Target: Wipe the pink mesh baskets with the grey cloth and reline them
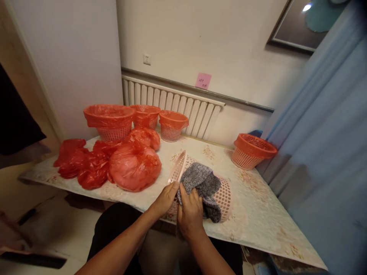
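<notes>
A pale pink plastic basket [225,194] with a perforated wall lies on its side near the table's front edge, its rim toward the left. My left hand [166,198] grips that rim, thumb on top. Over the basket's outer wall my right hand [191,212] presses a crumpled grey cloth [197,177], its fingers curled into the fabric. The cloth drapes across the upper side of the basket and hangs toward the front. Parts of the rim are hidden behind my hands.
Several tied red plastic bags [136,166] lie on the table's left. Baskets lined with red bags [114,114] stand behind them; another lined basket [248,156] stands at the right beside a blue curtain [323,126]. A white radiator [172,97] runs along the wall. The tablecloth [258,206] is floral.
</notes>
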### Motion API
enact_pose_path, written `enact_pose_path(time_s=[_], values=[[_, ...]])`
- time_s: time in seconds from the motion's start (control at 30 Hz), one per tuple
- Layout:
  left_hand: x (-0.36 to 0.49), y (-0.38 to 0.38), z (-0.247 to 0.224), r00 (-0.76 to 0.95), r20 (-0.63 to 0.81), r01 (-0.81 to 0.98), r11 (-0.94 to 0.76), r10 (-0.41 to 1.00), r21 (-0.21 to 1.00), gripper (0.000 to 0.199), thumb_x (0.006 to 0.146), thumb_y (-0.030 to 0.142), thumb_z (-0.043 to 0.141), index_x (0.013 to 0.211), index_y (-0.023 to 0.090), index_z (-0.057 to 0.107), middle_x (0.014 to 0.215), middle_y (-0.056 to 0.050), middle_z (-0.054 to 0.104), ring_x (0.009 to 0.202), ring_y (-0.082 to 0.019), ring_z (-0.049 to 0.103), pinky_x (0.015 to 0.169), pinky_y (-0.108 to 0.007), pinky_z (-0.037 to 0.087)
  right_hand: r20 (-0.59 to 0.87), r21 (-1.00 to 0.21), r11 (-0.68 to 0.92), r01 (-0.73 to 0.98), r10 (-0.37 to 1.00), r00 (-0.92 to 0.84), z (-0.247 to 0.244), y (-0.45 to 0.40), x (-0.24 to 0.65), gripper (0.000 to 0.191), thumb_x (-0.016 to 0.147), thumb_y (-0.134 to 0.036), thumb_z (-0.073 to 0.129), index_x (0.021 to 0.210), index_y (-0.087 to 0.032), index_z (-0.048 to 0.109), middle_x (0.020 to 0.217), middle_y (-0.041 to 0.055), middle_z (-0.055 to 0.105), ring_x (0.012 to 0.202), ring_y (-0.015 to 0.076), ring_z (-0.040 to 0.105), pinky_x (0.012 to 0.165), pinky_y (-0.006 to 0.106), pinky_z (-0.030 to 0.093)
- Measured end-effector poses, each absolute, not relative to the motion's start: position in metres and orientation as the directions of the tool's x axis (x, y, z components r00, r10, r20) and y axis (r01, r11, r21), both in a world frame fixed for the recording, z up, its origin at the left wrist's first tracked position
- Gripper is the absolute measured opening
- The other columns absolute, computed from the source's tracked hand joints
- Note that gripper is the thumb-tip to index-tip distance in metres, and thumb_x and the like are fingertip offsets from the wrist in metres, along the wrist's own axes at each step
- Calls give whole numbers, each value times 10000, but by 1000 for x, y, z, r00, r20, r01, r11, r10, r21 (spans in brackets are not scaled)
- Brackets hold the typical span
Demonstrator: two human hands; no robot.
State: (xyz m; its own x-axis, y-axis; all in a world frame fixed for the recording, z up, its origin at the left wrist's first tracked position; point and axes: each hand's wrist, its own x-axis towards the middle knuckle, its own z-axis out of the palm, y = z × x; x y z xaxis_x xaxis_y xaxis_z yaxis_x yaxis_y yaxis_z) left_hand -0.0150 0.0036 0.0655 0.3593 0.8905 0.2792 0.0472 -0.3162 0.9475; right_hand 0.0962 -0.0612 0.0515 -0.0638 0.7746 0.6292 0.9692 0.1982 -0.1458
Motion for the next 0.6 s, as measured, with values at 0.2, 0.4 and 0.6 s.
enact_pose_path(time_s=[0.2,0.4,0.6], values=[[-10,4,76,329,242,40,-269,913,962,535,920,543,282,891,127,618,929,-87,686,929,-223,590,913,-348,439,537,-149,186,971,840,-78,68,-51,119,659,759,-65,425,1400,-211,393,1281,161,545,1235,330,436,903,508,410],[-8,7,71,335,162,48,-189,928,981,554,906,582,282,841,138,608,778,-65,684,776,-228,618,777,-363,488,550,-222,0,975,826,126,57,-38,182,563,787,-74,408,1328,-205,494,1315,134,532,1287,304,399,953,492,390],[-8,2,68,347,145,17,-161,927,987,566,902,599,276,816,146,605,772,-65,687,767,-227,620,742,-343,493,570,-378,-192,906,723,391,46,-43,240,514,788,-156,396,1278,-108,547,1216,170,594,1206,314,475,965,457,395]])
